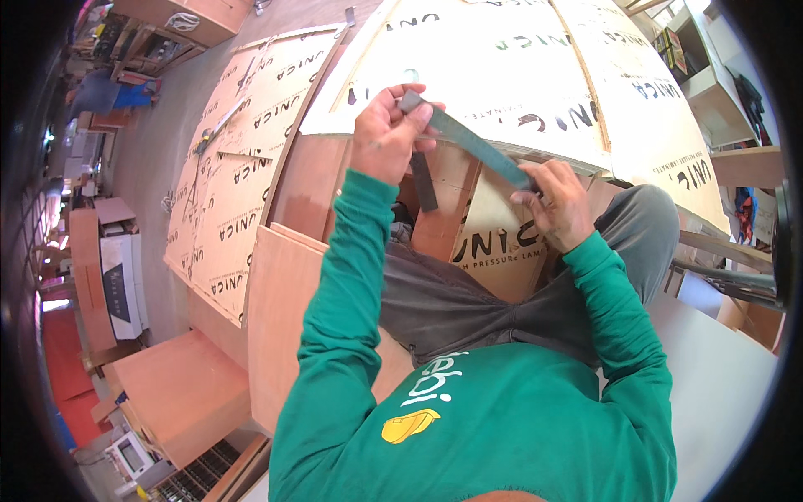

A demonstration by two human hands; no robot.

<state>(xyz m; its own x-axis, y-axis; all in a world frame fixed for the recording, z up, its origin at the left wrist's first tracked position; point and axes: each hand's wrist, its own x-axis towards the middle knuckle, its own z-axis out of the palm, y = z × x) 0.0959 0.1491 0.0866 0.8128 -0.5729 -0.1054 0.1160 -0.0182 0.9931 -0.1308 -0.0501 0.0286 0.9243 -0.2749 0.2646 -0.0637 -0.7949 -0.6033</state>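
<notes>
A narrow, flat grey-green strip [483,151] stretches between my two hands, slanting down to the right. My left hand [389,130] pinches its upper left end between thumb and fingers. At the lower right end my right hand [554,203] grips the strip with closed fingers. The strip passes in front of the near edge of a board [468,84] faced with printed sheet. Below my left hand, a second, darker strip [424,181] hangs or leans; what its upper end touches is hidden.
Printed sheet boards [224,167] lie to the left, with thin tools on them. Plywood panels [280,284] stand beside my left arm. A wooden box [180,389] sits at lower left. At right are a pale surface [711,368] and an open white cabinet [715,84].
</notes>
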